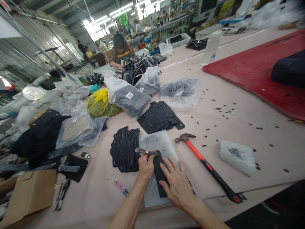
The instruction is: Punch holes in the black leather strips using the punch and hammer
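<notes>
My left hand [146,168] is closed around a metal punch [146,152], whose end rests at the top of a black strap piece [159,178]. Spread fingers of my right hand [176,183] press that piece flat on a worn white cutting board [157,140]. Left of the board lies a pile of black strap pieces [125,149]; another stack [159,117] sits just beyond it. A claw hammer [207,167] with a red and black handle lies to the right of my right hand. Pink thread snips [121,187] are near my left forearm.
A whitish block [237,157] and scattered black punched bits [226,111] lie on the right. Plastic-wrapped bundles [130,97] and a yellow bag [102,103] stand at the back. A cardboard box [33,194] is at left, a red board [257,70] far right. Another person [121,49] sits across.
</notes>
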A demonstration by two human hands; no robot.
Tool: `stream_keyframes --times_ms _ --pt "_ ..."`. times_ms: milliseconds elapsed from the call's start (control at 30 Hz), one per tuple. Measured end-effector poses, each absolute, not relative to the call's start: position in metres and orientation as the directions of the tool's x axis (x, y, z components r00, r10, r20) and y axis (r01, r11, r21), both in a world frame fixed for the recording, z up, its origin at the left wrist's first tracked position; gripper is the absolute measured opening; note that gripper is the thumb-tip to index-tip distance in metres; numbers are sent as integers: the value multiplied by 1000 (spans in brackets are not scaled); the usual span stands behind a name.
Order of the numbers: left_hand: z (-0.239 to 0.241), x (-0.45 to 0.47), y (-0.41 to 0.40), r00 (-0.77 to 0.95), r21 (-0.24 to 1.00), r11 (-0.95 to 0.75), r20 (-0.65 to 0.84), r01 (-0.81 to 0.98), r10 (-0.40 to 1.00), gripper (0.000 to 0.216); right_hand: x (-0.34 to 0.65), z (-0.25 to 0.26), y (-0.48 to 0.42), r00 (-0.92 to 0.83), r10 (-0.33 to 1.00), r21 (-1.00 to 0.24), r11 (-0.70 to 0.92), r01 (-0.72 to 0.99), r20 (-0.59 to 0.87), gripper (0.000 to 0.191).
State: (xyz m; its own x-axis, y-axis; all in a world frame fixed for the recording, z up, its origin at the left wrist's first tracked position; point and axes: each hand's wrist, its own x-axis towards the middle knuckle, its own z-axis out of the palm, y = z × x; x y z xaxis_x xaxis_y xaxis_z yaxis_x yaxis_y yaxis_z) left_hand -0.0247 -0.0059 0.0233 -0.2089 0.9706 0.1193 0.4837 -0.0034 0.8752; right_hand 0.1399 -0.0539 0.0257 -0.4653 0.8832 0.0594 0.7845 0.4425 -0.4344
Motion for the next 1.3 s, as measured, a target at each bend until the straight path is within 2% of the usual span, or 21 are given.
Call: stream_keyframes --times_ms 300,767,900,1000,1067,1133,1200,1233,1300 --pt "17 -23 -3 -115 738 -74 202 671 973 25 141 23 -55 -470 879 -430 456 779 82 61" --pt "12 -19 -2 -84 652 -85 224 753 971 28 144 25 -54 -465 882 -496 440 748 81 56" --pt "8 -19 -2 -79 646 -94 234 758 969 27 175 34 -47 -340 917 -469 399 788 208 39" --pt "9 -20 -2 -87 649 -79 220 756 971 25 216 38 -39 -190 954 -346 264 900 232 35" --pt "12 -20 -2 -88 637 -60 198 769 976 23 243 35 -35 -119 982 -239 152 959 148 32" --pt "15 -19 -2 -79 618 -53 183 784 980 21 263 29 -32 -65 997 -201 70 977 31 25" --pt "18 -18 -3 -63 604 -61 182 794 981 19 274 25 -29 -20 994 -312 -14 950 -107 14" --pt "19 -18 -3 -57 599 -66 184 798 981 18 275 25 -27 -6 980 -423 -79 903 -196 10" --pt "20 -18 -4 -56 589 -66 186 806 981 16 269 32 -23 -41 903 -658 -280 699 -428 6"
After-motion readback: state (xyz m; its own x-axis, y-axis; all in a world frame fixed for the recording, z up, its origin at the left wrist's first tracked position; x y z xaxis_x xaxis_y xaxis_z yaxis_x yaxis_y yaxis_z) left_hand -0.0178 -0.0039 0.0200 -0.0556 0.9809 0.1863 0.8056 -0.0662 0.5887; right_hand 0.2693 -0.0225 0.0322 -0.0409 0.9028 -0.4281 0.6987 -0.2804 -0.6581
